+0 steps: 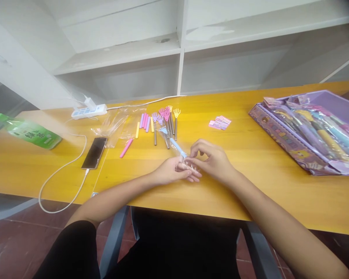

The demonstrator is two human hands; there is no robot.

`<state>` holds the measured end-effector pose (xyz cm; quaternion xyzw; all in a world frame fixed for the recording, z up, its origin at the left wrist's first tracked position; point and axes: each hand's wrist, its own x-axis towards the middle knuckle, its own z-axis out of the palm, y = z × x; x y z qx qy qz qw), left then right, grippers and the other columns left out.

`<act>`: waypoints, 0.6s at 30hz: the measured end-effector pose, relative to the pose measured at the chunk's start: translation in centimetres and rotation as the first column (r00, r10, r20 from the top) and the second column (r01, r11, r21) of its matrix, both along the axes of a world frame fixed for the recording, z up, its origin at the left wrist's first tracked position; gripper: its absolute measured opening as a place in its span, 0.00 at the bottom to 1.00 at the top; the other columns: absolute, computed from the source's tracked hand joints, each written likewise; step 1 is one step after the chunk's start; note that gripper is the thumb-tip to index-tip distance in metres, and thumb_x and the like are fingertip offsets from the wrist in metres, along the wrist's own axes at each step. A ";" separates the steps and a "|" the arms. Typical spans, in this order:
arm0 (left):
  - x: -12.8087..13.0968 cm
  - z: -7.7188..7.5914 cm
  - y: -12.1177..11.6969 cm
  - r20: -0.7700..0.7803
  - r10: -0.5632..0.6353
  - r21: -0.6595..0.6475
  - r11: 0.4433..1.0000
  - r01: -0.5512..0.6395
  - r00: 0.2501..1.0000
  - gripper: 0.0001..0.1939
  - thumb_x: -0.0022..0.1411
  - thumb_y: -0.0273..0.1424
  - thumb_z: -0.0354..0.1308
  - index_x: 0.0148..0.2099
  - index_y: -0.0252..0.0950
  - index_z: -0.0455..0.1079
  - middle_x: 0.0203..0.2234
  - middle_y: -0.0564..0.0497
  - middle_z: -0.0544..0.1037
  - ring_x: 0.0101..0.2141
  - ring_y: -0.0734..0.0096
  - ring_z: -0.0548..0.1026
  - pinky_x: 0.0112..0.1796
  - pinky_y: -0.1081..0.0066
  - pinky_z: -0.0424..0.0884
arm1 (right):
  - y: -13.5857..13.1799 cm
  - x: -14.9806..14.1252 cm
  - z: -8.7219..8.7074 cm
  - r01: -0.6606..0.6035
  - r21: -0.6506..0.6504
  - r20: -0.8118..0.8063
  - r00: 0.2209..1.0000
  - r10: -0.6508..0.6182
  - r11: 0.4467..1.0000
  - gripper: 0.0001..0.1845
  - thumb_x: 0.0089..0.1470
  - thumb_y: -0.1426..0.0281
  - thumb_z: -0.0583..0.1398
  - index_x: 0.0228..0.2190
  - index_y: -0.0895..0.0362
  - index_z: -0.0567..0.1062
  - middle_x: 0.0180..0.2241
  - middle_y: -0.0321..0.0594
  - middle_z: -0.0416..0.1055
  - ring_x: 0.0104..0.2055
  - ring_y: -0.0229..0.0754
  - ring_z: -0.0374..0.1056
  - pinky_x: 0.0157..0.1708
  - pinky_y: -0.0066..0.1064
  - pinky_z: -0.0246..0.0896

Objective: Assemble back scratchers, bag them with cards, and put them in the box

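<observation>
A light-blue back scratcher in a clear plastic sleeve lies across my left hand, its claw end pointing away from me. The left fingers curl under the loose lower end of the sleeve. My right hand pinches the sleeve near the handle's end with thumb and forefinger. Just beyond, several back scratchers with purple, pink and yellow claws and metal rods lie in a cluster. Beside them are several pink, purple and yellow handles, and one pink handle lies nearer to me.
Clear plastic sleeves lie left of the handles. Further left are a charging phone, a power strip and a green-tea bottle. Small pink cards lie right of centre. A purple display box holds packaged back scratchers.
</observation>
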<state>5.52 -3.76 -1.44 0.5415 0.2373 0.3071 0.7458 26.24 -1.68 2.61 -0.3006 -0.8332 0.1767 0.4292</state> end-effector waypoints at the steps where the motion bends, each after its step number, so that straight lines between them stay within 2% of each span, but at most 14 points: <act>1: 0.0 0.1 0.0 -0.006 -0.010 0.004 1.000 0.010 1.000 0.27 0.61 0.46 0.73 0.50 0.30 0.71 0.45 0.31 0.85 0.43 0.54 0.87 0.47 0.60 0.82 | 0.0 0.0 0.0 0.010 0.005 -0.004 1.000 -0.010 1.000 0.11 0.66 0.62 0.67 0.33 0.52 0.75 0.33 0.40 0.73 0.34 0.44 0.70 0.33 0.37 0.68; 7: -0.3 0.4 0.2 -0.008 -0.047 -0.028 0.999 0.047 0.999 0.27 0.61 0.44 0.74 0.51 0.32 0.70 0.44 0.33 0.85 0.42 0.56 0.86 0.46 0.59 0.82 | -0.2 0.0 0.0 -0.048 -0.078 0.007 0.999 0.049 0.996 0.10 0.67 0.62 0.65 0.48 0.51 0.78 0.44 0.44 0.75 0.36 0.42 0.73 0.33 0.36 0.74; 9: -0.4 0.3 0.4 0.017 -0.062 -0.088 0.994 0.063 0.998 0.27 0.60 0.45 0.74 0.51 0.32 0.71 0.45 0.33 0.84 0.42 0.54 0.86 0.46 0.56 0.82 | -0.3 -0.1 0.0 -0.079 -0.104 0.005 0.997 0.080 0.991 0.08 0.68 0.64 0.64 0.47 0.51 0.79 0.45 0.44 0.75 0.36 0.41 0.74 0.35 0.35 0.76; 12: -0.6 -0.1 1.1 0.077 -0.053 -0.201 0.977 0.067 0.996 0.29 0.63 0.52 0.68 0.50 0.31 0.74 0.44 0.34 0.84 0.41 0.50 0.85 0.44 0.51 0.83 | -0.4 -0.2 0.2 -0.093 -0.090 -0.007 0.996 0.092 0.992 0.06 0.68 0.66 0.63 0.43 0.52 0.81 0.43 0.44 0.76 0.37 0.42 0.75 0.37 0.36 0.77; 15: -0.7 -0.5 2.0 0.089 0.035 -0.265 0.964 -0.010 0.995 0.33 0.66 0.58 0.60 0.47 0.29 0.77 0.40 0.34 0.84 0.38 0.51 0.85 0.43 0.52 0.83 | -0.4 -0.3 0.3 -0.090 -0.062 -0.017 0.996 0.089 0.994 0.05 0.68 0.67 0.63 0.41 0.52 0.81 0.40 0.43 0.77 0.36 0.42 0.75 0.37 0.36 0.77; 18: -0.9 -0.5 2.7 0.099 0.181 -0.307 0.941 -0.143 0.979 0.28 0.68 0.54 0.61 0.45 0.30 0.76 0.36 0.38 0.84 0.36 0.56 0.85 0.42 0.56 0.84 | -0.4 -0.3 0.3 -0.108 -0.033 -0.023 0.994 0.108 0.994 0.05 0.68 0.67 0.63 0.41 0.52 0.81 0.39 0.43 0.78 0.35 0.42 0.75 0.36 0.37 0.76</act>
